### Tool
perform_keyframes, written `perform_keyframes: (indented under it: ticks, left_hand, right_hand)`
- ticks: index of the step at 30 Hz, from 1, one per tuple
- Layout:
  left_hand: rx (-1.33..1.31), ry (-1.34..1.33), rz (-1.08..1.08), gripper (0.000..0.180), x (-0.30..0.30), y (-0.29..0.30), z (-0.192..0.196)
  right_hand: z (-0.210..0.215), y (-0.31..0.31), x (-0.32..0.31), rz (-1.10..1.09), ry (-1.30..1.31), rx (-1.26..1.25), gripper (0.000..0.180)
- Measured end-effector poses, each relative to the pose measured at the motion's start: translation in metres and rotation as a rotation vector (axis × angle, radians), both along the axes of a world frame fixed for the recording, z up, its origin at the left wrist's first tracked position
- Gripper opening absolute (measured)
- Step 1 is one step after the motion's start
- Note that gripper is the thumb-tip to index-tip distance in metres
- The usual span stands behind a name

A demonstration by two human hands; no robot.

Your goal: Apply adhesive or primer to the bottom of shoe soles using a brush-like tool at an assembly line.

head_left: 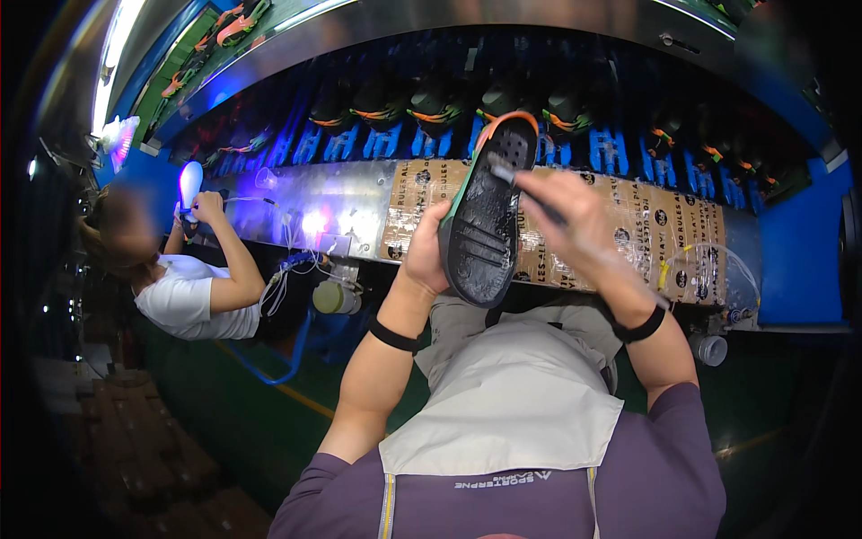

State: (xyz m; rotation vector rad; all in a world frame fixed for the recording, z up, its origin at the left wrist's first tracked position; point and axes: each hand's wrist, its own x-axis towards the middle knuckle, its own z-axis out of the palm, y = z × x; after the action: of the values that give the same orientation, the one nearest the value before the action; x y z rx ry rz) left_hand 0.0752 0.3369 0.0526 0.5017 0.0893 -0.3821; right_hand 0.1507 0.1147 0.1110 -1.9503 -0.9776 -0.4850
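Observation:
A black shoe sole (486,229) with an orange and green rim is held up before me, toe end away. Its upward face is a shallow tray with ribs and small holes, and it looks wet and shiny. My left hand (427,253) grips the sole's left edge, the fingers partly hidden behind it. Closed around a brush (501,172), my right hand (575,216) is over the sole's right side. The brush's tip touches the inner surface near the toe. The right hand is slightly blurred.
Beneath the sole runs a metal ledge partly covered with printed brown cardboard (628,234). Behind it, dark shoe uppers (435,108) with orange trim hang above blue supports (431,144). At the left, a co-worker (193,292) holds a white object. A capped container (334,297) sits below the ledge.

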Motion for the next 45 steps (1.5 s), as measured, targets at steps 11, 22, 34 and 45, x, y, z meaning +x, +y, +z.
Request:
perform_keyframes:
  ticks: [11, 22, 34, 45]
  left_hand:
    - [-0.010, -0.059, 0.206, 0.065, -0.015, 0.008, -0.014]
    - [0.200, -0.071, 0.357, 0.068, -0.021, -0.008, -0.011]
    - [0.434, -0.164, 0.432, 0.066, -0.019, 0.004, -0.021]
    - [-0.117, 0.052, 0.282, 0.083, -0.033, 0.017, -0.008]
  right_hand:
    - [-0.007, -0.013, -0.018, 0.249, 0.659, 0.133, 0.026]
    - [-0.033, -0.004, -0.016, -0.027, 0.803, 0.140, 0.023]
    - [-0.037, -0.017, -0.019, 0.021, 0.864, -0.026, 0.026]
    - [-0.137, -0.038, 0.001, -0.235, 0.567, 0.249, 0.037]
